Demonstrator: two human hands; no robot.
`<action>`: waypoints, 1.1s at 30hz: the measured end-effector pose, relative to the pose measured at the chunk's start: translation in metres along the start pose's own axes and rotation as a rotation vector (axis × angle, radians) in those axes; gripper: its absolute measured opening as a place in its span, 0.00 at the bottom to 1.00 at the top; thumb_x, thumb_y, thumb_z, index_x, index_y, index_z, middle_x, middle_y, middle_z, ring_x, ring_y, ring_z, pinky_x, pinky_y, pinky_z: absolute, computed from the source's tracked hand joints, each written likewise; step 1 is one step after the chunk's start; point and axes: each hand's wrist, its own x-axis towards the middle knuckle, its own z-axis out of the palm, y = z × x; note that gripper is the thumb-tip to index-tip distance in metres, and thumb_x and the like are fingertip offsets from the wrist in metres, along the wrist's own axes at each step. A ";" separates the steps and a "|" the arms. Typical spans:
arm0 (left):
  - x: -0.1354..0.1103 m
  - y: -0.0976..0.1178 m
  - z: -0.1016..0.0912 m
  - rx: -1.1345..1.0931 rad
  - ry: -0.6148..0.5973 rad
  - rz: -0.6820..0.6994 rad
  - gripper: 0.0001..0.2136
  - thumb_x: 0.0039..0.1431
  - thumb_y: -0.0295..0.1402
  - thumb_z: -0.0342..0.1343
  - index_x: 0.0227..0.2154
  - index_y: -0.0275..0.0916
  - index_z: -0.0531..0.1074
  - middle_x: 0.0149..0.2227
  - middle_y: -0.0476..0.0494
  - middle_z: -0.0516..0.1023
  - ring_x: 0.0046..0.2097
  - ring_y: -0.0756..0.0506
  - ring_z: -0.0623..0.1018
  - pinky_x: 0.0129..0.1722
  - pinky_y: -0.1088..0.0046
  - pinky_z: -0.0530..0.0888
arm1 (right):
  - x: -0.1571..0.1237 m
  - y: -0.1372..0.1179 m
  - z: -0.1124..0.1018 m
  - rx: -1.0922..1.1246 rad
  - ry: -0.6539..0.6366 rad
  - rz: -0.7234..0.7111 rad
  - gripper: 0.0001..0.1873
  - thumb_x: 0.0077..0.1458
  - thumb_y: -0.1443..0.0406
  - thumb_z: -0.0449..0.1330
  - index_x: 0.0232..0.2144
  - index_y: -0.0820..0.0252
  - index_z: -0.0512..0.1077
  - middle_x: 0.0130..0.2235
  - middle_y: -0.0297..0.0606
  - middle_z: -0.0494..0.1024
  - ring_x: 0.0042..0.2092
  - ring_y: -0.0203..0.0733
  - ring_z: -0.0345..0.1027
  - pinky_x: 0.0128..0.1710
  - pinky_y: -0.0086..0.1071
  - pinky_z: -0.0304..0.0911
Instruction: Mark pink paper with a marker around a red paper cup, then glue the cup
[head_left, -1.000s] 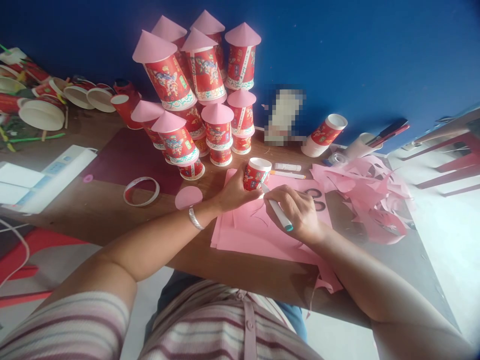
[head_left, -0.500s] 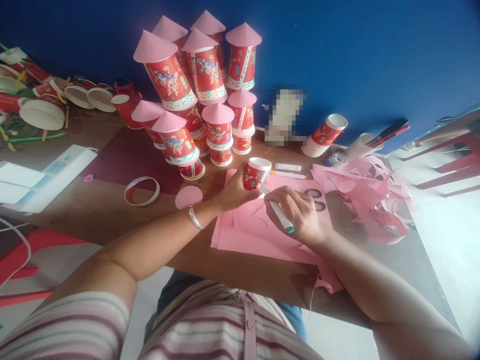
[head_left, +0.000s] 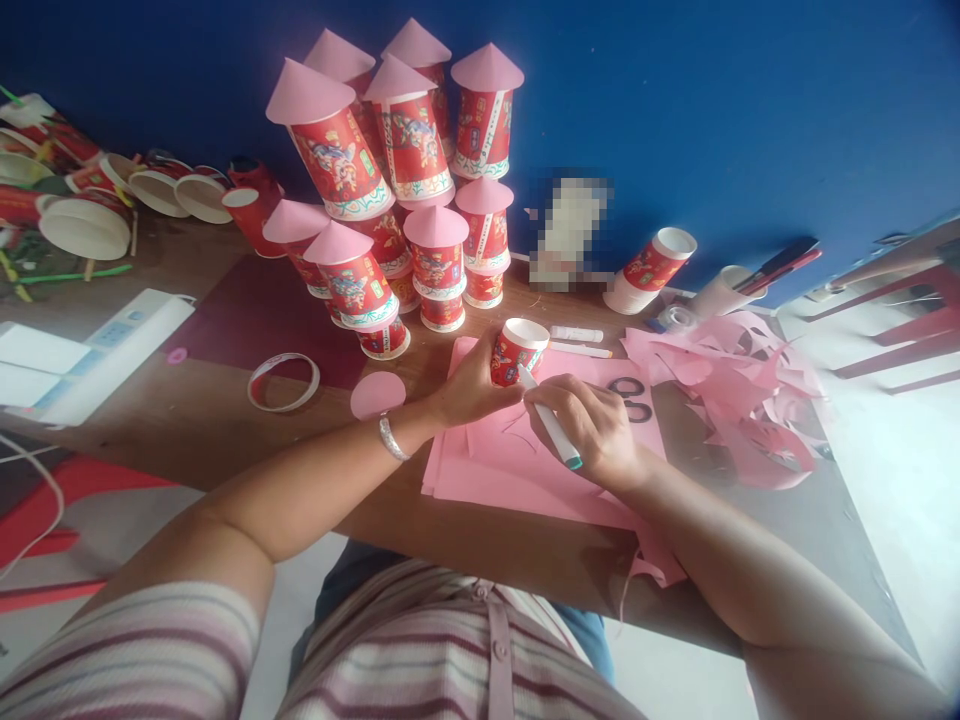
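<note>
My left hand (head_left: 474,388) is wrapped round a red printed paper cup (head_left: 510,358), its white open end up and tilted a little. In my right hand (head_left: 589,425) is a white marker (head_left: 553,430) with a green end, held like a pen. Its tip is at the cup's side; whether it touches I cannot tell. Below both hands lie pink paper sheets (head_left: 480,470). Scissors (head_left: 634,400), of which the dark handles show, rest on the sheets at the right. Behind the cup are a white capped marker (head_left: 576,333) and an orange-and-white pen (head_left: 585,350).
Stacked red cups with pink cone tops (head_left: 352,270) stand at the back. Pink paper scraps (head_left: 750,400) heap up at the right, near a pen holder (head_left: 724,290) and another red cup (head_left: 656,265). A cut cup ring (head_left: 283,383) and a pink disc (head_left: 377,396) lie left.
The cup has shifted slightly right and its open end tips more towards me. The marker has moved slightly left with my right hand.
</note>
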 end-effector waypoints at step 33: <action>0.003 0.004 -0.008 -0.554 -0.128 -0.124 0.27 0.54 0.43 0.76 0.54 0.40 0.78 0.52 0.36 0.84 0.55 0.34 0.83 0.61 0.50 0.79 | -0.015 0.031 0.033 0.192 0.173 0.474 0.15 0.72 0.67 0.59 0.58 0.53 0.69 0.46 0.40 0.85 0.42 0.44 0.84 0.43 0.40 0.81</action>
